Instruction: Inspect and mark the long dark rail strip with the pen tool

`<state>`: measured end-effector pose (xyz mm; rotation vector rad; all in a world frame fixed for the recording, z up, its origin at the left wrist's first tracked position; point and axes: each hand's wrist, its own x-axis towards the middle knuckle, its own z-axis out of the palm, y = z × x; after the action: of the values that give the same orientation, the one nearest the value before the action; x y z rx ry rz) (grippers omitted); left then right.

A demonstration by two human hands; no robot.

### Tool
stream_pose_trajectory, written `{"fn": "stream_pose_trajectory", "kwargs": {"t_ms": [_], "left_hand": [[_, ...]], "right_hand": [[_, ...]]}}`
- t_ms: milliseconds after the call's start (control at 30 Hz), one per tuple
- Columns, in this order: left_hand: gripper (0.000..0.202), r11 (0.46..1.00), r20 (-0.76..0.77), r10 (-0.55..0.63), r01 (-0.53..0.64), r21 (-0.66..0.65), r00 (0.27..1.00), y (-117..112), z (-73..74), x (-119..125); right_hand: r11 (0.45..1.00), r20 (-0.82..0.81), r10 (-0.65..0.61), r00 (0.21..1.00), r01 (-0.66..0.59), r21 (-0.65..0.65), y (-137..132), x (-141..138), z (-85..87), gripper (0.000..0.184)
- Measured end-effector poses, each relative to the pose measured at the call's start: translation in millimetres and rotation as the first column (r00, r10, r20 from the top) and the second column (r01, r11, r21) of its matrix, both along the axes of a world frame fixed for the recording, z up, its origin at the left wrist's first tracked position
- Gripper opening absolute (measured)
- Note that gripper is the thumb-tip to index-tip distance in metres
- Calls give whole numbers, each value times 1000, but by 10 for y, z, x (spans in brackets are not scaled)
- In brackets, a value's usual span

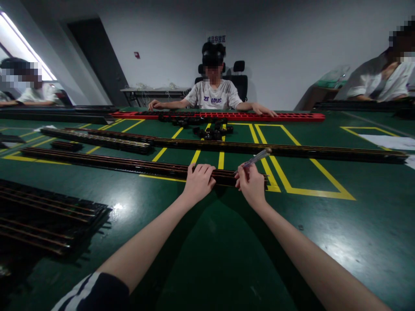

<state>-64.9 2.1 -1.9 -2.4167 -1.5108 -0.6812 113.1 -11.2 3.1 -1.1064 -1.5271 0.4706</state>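
Note:
A long dark rail (pixel 106 162) with copper-coloured strips lies across the green table (pixel 207 259) in front of me. My left hand (pixel 198 181) rests on top of it near its right end, fingers curled over the rail. My right hand (pixel 251 183) is closed round a thin clear-handled tool (pixel 257 158), like a small screwdriver, whose handle points up and to the right. Its tip is down at the rail, beside my left hand.
Another long dark rail (pixel 292 150) and shorter ones (pixel 100 140) lie further back. A stack of rails (pixel 42 220) sits at my near left. Small black parts (pixel 212 131) are heaped before a red rail (pixel 227 116), where a person opposite rests both hands. Other people sit far left and right.

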Motion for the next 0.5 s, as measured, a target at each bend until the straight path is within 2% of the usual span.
{"fn": "stream_pose_trajectory", "kwargs": {"t_ms": [500], "left_hand": [[28, 1000, 25, -11, 11, -12, 1000, -1, 4, -15]], "right_hand": [[1000, 15, 8, 1000, -8, -16, -11, 1, 19, 33]]}}
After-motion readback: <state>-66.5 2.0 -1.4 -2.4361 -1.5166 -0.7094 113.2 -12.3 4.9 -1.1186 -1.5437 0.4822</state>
